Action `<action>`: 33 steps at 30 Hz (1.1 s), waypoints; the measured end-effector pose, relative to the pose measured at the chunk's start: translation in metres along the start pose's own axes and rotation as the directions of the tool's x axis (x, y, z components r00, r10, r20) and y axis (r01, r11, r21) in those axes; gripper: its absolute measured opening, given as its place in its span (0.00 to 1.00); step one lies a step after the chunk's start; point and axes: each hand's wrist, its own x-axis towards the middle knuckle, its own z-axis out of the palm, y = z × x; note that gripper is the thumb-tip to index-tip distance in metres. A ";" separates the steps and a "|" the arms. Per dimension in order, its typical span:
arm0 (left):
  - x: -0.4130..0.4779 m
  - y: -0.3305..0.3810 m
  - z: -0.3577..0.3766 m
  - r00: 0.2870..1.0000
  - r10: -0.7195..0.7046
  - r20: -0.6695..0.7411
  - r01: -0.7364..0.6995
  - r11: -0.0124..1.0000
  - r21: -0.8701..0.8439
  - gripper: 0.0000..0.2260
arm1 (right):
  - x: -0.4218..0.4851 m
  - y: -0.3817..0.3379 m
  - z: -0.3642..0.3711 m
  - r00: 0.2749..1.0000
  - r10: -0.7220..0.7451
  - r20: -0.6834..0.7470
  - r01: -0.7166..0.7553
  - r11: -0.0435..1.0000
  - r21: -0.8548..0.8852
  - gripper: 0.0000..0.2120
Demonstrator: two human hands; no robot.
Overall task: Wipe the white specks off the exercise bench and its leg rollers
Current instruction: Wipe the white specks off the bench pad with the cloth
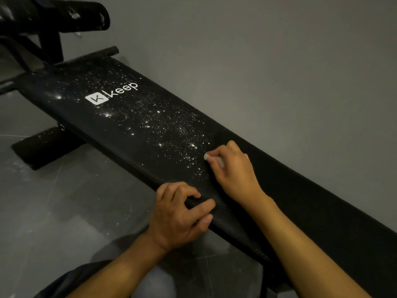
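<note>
In the upper left of the frame a black leg roller (64, 14) shows white smears. From there the exercise bench (300, 201) runs diagonally to the lower right over a grey tiled floor (53, 211). White specks (171, 130) cover the pad's middle, around and past the "Keep" logo (111, 93). At lower centre the left hand (182, 214) grips the pad's near edge, fingers curled on top. Just right of it, the right hand (234, 168) pinches a small white wad (218, 160), pressing it to the pad where the specks end.
</note>
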 end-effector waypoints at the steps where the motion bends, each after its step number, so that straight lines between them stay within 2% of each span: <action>1: 0.000 0.000 0.000 1.000 0.001 0.000 -0.001 1.000 0.003 0.13 | -0.011 -0.003 -0.002 0.998 -0.054 0.032 0.054 0.998 0.022 0.08; 4: -0.001 0.000 0.001 1.000 -0.006 -0.002 0.006 1.000 0.000 0.13 | -0.040 -0.007 -0.012 0.973 -0.179 0.145 0.172 0.983 0.065 0.06; 6: 0.000 0.001 0.001 1.000 -0.004 -0.008 0.004 1.000 -0.005 0.14 | -0.037 -0.003 -0.016 0.966 -0.185 0.180 0.179 0.983 0.050 0.06; 8: 0.000 0.000 0.001 1.000 -0.007 -0.007 0.006 1.000 -0.006 0.13 | -0.023 0.003 -0.014 0.983 -0.125 0.132 0.125 0.992 0.008 0.06; 11: -0.001 0.001 0.001 1.000 -0.011 -0.010 0.010 1.000 -0.010 0.13 | -0.005 0.002 -0.005 1.000 0.029 0.005 -0.029 1.000 0.008 0.06; 13: -0.001 0.001 0.000 1.000 -0.010 -0.005 0.010 1.000 -0.009 0.13 | -0.011 -0.006 0.001 1.000 0.004 -0.005 -0.004 1.000 -0.017 0.08; 17: 0.000 0.001 0.000 1.000 -0.014 -0.002 0.014 1.000 -0.009 0.13 | -0.034 -0.012 -0.011 0.971 -0.171 0.169 0.158 0.984 0.084 0.07; 19: 0.000 0.002 0.000 1.000 -0.014 -0.006 0.014 1.000 -0.013 0.13 | -0.028 -0.009 -0.017 0.957 -0.184 0.223 0.175 0.983 0.061 0.07; 23: -0.001 0.002 0.000 1.000 -0.022 -0.003 0.021 1.000 -0.010 0.13 | -0.004 -0.007 -0.007 0.999 0.001 0.044 0.001 0.999 -0.036 0.08; 25: -0.001 0.002 -0.001 1.000 -0.020 0.003 0.020 1.000 -0.011 0.13 | -0.002 -0.010 0.001 1.000 0.031 -0.005 -0.031 0.999 -0.037 0.08; 27: 0.000 0.002 -0.002 1.000 -0.017 0.010 0.017 1.000 -0.011 0.13 | -0.012 -0.012 0.001 0.998 -0.049 0.042 0.048 0.998 0.029 0.07; 30: 0.000 0.002 -0.003 1.000 -0.019 0.024 0.020 1.000 -0.017 0.12 | -0.035 -0.014 -0.009 0.963 -0.192 0.192 0.146 0.962 0.231 0.05; 33: 0.000 0.002 -0.006 0.999 -0.017 0.039 0.017 1.000 -0.024 0.11 | -0.033 -0.007 -0.016 0.945 -0.224 0.238 0.178 0.964 0.199 0.05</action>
